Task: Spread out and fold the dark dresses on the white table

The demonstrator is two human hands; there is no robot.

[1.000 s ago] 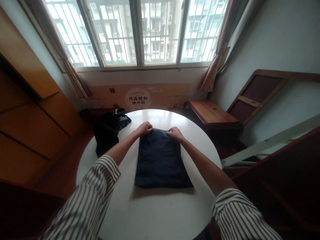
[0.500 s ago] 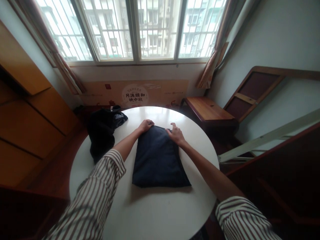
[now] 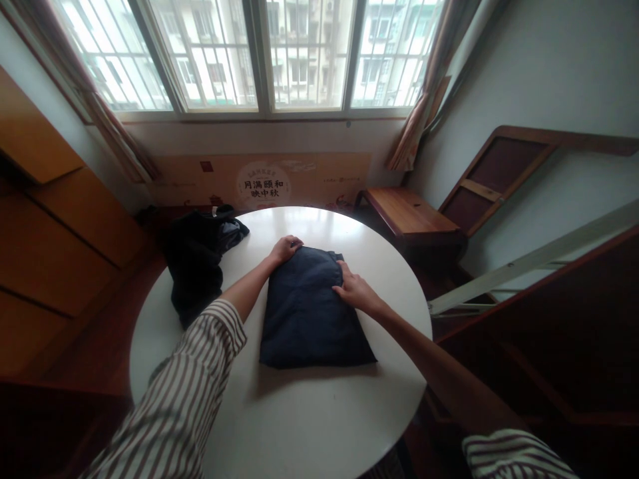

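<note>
A dark blue folded garment (image 3: 309, 319) lies flat on the white round table (image 3: 299, 419), its wide end toward me. At its far left corner, my left hand (image 3: 287, 247) has its fingers closed on the cloth. My right hand (image 3: 358, 293) rests on the upper right edge, thumb and forefinger apart and the other fingers partly hidden. Beyond its forefinger, a small piece of the cloth sticks out at the far right corner. What exact kind of garment it is cannot be told from the folds.
A heap of black clothing (image 3: 194, 259) lies over the table's left edge. Behind the table stand a printed board (image 3: 299, 176) and a barred window (image 3: 299, 60). To the right are a low wooden stool (image 3: 412, 213) and a pale metal rail (image 3: 539, 259); wooden cabinets (image 3: 74, 246) stand left.
My right hand has slid toward me from the garment's far right corner down its right edge. The left hand stays at the far left corner. The whole view has shifted slightly.
</note>
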